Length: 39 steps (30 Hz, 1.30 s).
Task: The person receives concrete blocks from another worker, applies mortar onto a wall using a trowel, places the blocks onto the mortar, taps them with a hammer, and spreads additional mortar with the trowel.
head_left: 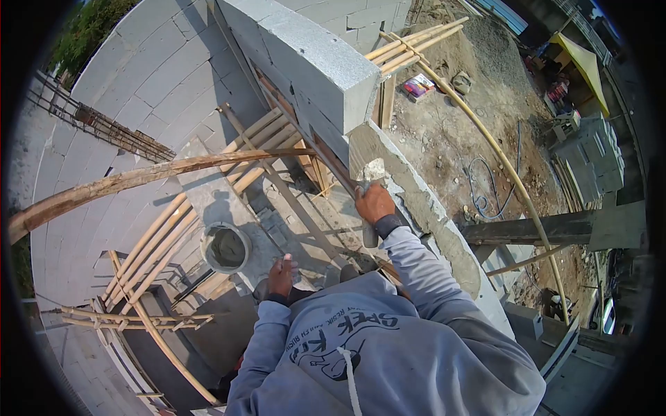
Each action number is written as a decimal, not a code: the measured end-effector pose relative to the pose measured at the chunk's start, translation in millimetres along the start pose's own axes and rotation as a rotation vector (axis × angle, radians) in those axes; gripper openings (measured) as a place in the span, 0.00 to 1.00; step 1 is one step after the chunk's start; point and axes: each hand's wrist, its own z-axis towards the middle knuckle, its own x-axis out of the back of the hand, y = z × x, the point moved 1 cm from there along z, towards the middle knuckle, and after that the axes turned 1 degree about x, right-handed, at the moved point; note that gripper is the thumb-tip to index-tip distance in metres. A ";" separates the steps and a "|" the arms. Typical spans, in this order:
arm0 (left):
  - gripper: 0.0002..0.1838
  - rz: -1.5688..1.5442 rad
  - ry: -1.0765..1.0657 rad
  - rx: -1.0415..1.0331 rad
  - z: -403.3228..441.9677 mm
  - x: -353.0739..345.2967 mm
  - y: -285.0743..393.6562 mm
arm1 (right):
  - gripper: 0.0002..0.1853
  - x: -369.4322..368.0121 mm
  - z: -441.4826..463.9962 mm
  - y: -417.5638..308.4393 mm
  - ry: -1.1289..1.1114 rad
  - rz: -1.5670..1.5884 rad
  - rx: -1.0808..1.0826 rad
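My right hand (374, 203) is closed around a trowel, whose handle (370, 236) sticks out below my fist. Pale mortar (374, 169) sits on its blade, close to the wall top. A layer of wet mortar (433, 222) covers the upper face of the block wall (494, 299). One large grey block (305, 52) stands on that wall beyond my hand. My left hand (281, 274) is held low in front of my body, fingers stretched out, holding nothing. Nearby, a round bucket (207, 251) containing grey mortar rests on a plank.
Bamboo scaffold poles (156, 236) run along the left, and a long wooden pole (139, 179) crosses above the bucket. Rebar (104, 123) projects at left. Outside the wall lie a blue hose (479, 201), a bag (418, 88) and stacked blocks (593, 156) on lower ground.
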 end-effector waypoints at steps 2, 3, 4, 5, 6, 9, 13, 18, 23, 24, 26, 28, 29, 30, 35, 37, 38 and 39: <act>0.23 0.010 0.030 -0.021 -1.7 0.2 1.3 | 0.20 -13.3 -9.8 2.4 -0.185 -0.035 0.107; 0.22 0.005 0.055 -0.043 -1.4 -0.9 2.3 | 0.20 -17.8 -17.5 0.3 -0.275 -0.051 0.159; 0.21 0.000 0.078 -0.057 -4.3 -0.9 0.5 | 0.21 -18.2 -30.0 -5.3 -0.475 -0.092 0.151; 0.21 -0.034 0.095 -0.036 -10.5 1.5 -2.2 | 0.21 -19.8 -49.7 -2.7 -0.437 -0.081 0.170; 0.21 -0.070 0.112 -0.027 -15.7 5.3 -2.4 | 0.21 -22.1 -68.7 0.0 -0.390 -0.068 0.195; 0.20 -0.117 0.147 -0.012 -20.9 19.6 -16.8 | 0.22 2.8 -61.1 -7.0 -0.260 -0.020 0.193; 0.18 -0.270 0.069 0.104 -16.2 38.0 -46.1 | 0.22 30.7 -19.7 21.8 -0.063 -0.070 0.136; 0.17 -0.257 0.014 0.049 0.6 18.6 -26.0 | 0.20 39.6 -89.2 79.2 -0.176 -0.096 0.109; 0.22 -0.030 0.047 -0.051 11.0 -5.8 -1.4 | 0.20 74.7 -121.8 65.9 -0.213 -0.028 0.110; 0.23 -0.011 0.034 -0.068 14.0 -8.0 -3.6 | 0.20 77.8 -120.4 60.2 -0.190 0.006 0.100; 0.23 0.011 0.024 -0.079 10.4 -10.5 -4.6 | 0.20 63.0 -100.2 61.7 -0.117 -0.020 0.080; 0.23 0.007 0.044 -0.071 0.8 -10.6 -1.4 | 0.21 21.8 -82.4 87.5 -0.094 -0.069 0.130; 0.24 -0.002 0.027 -0.080 0.0 -9.8 -7.0 | 0.21 23.8 -86.0 81.8 -0.189 -0.077 0.162; 0.24 -0.028 0.040 -0.088 1.8 -6.2 -19.1 | 0.21 25.2 -88.8 68.9 -0.299 -0.091 0.224; 0.22 -0.206 0.249 -0.114 8.6 34.6 -60.4 | 0.22 -37.8 -83.8 15.0 -0.591 -0.255 0.508; 0.22 -0.367 0.390 -0.083 10.5 41.9 -82.6 | 0.24 -62.2 -71.2 -18.8 -0.803 -0.317 0.402; 0.22 -0.482 0.438 -0.022 -0.6 50.4 -69.4 | 0.25 -53.6 -74.9 -75.1 -0.971 -0.310 0.342; 0.22 -0.596 0.476 0.034 -6.0 56.5 -68.2 | 0.25 -67.6 -70.1 -98.6 -1.151 -0.225 0.266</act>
